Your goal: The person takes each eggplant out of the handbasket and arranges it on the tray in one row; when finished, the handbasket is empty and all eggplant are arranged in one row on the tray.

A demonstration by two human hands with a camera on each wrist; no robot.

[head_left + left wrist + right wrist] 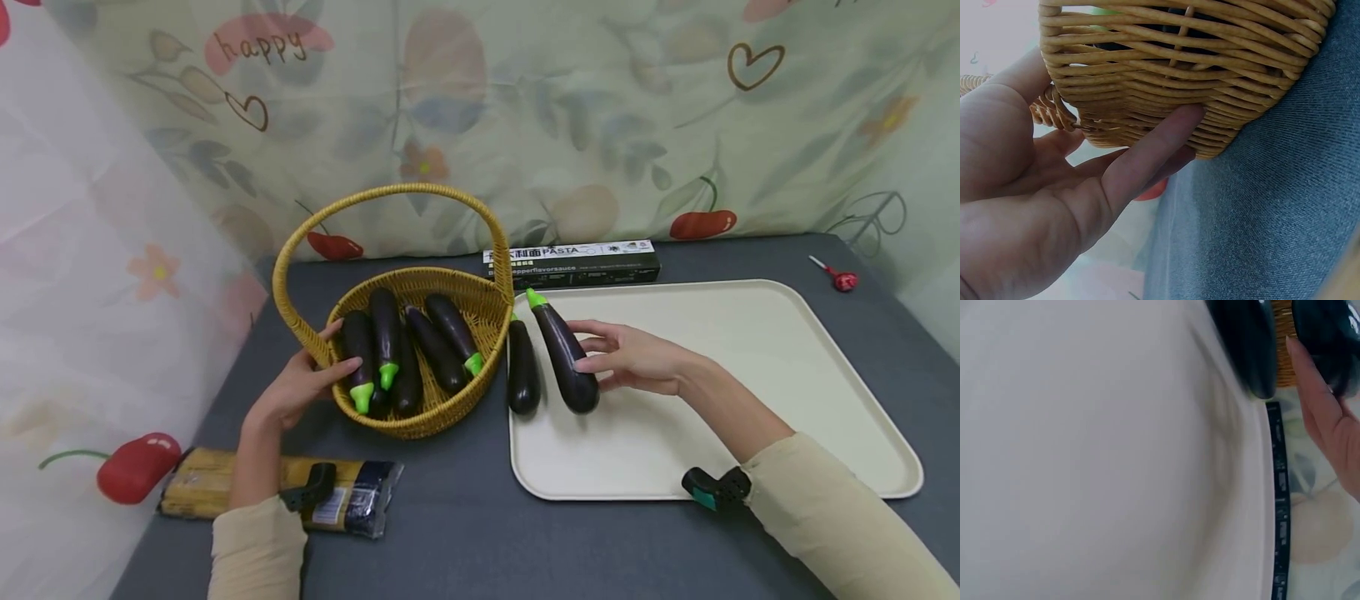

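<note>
My right hand [637,358] holds an eggplant [561,346] near its round end, with the bright green stem pointing away and to the left, over the left part of a cream tray [720,467]. Beside it, a second eggplant [522,371] lies along the tray's left edge. At the left, my left hand [300,387] grips the side of a yellow wicker basket [435,422] by the handle's base. Its thumb comes over the rim, while other fingers [1154,147] press the woven outside wall. Several eggplants [442,358] with green stems lie inside the basket.
Behind the tray stands a black pasta box [577,267]. A red lollipop [845,281] lies past the tray's far right corner. Under my left forearm is a packet of noodles [352,496]. A patterned cloth [480,125] hangs at the table's back.
</note>
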